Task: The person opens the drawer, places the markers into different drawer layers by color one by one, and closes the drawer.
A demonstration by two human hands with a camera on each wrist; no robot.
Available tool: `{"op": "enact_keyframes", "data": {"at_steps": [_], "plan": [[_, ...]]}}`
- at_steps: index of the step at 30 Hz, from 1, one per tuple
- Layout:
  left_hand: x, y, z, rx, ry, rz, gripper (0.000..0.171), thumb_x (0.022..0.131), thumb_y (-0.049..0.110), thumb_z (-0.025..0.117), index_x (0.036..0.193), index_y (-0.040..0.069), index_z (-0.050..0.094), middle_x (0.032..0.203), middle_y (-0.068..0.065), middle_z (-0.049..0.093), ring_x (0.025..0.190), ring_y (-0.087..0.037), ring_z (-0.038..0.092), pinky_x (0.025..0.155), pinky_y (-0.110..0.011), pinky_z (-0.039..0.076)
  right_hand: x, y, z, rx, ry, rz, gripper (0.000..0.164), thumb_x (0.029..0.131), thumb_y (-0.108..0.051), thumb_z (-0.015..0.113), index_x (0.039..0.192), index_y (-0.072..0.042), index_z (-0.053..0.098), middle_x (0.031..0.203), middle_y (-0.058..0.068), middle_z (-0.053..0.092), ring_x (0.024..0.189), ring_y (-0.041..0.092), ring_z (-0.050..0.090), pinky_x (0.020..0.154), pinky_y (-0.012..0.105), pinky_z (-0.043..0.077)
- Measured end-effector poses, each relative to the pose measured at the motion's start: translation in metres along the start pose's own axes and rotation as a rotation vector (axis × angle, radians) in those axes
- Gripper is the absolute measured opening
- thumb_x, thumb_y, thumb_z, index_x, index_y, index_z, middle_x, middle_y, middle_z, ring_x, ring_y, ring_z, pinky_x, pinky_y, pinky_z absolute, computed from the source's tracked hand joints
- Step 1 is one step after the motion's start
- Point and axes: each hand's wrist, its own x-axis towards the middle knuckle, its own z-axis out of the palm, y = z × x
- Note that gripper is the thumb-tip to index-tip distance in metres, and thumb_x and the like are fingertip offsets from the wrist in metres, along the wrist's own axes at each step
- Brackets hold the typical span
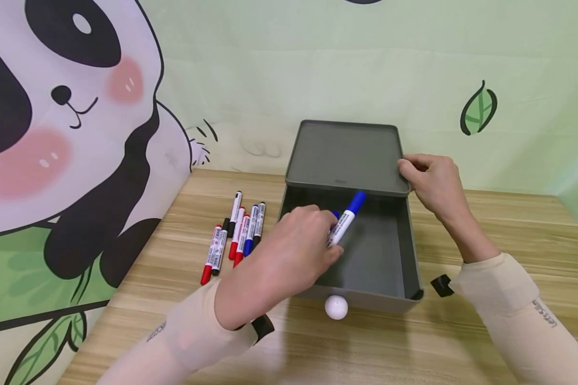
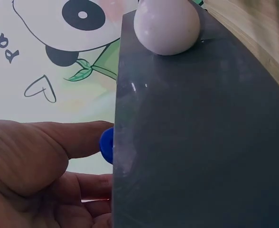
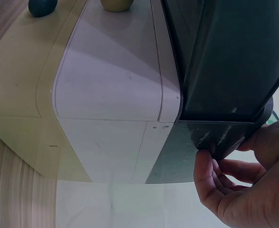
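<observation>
My left hand (image 1: 294, 246) is over the open grey drawer (image 1: 371, 256), holding a white marker with a blue cap (image 1: 348, 216). A second blue tip shows just behind that marker, mostly hidden by the fingers. In the left wrist view, a blue marker end (image 2: 106, 145) sits by my thumb, partly cut off by the drawer front (image 2: 201, 133). My right hand (image 1: 435, 182) grips the right edge of the grey box top (image 1: 344, 155). The right wrist view shows my right-hand fingers (image 3: 206, 173) against the dark box's side.
Several red, black and blue markers (image 1: 236, 230) lie on the wooden table (image 1: 164, 278) left of the drawer. A round white knob (image 1: 336, 307) sticks out from the drawer front. White (image 3: 116, 76) and yellowish (image 3: 25, 80) drawer sections adjoin the dark one. A panda-printed backdrop stands behind.
</observation>
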Motion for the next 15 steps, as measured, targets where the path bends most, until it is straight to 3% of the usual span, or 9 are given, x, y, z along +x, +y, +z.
{"op": "enact_keyframes", "data": {"at_steps": [6,12,15], "plan": [[0.0,-0.001,0.001,-0.028,-0.001,-0.011,0.022,0.093,0.024,0.079,0.095,0.004,0.07,0.082,-0.005,0.06,0.078,-0.02,0.057,0.063,-0.028,0.05,0.0,0.001,0.001,-0.001,-0.004,0.007,0.042,0.103,-0.029,0.057,0.126,0.003,0.072,0.109,0.025,0.073,0.062,-0.001,0.059,0.059,0.016,0.046],[-0.003,-0.006,0.002,-0.029,0.006,-0.048,0.045,0.094,0.033,0.078,0.124,-0.001,0.07,0.11,-0.012,0.069,0.103,-0.028,0.064,0.088,-0.037,0.056,0.0,0.001,0.0,-0.006,-0.008,0.012,0.043,0.103,-0.029,0.056,0.128,0.002,0.071,0.111,0.025,0.072,0.062,-0.002,0.059,0.06,0.016,0.046],[-0.007,-0.01,-0.002,-0.033,0.045,-0.037,0.038,0.094,0.031,0.079,0.117,0.002,0.071,0.102,-0.009,0.068,0.096,-0.026,0.064,0.082,-0.037,0.055,0.0,0.0,0.0,-0.008,-0.009,0.013,0.044,0.103,-0.029,0.056,0.129,0.003,0.07,0.112,0.026,0.072,0.062,-0.003,0.059,0.06,0.015,0.046]]}}
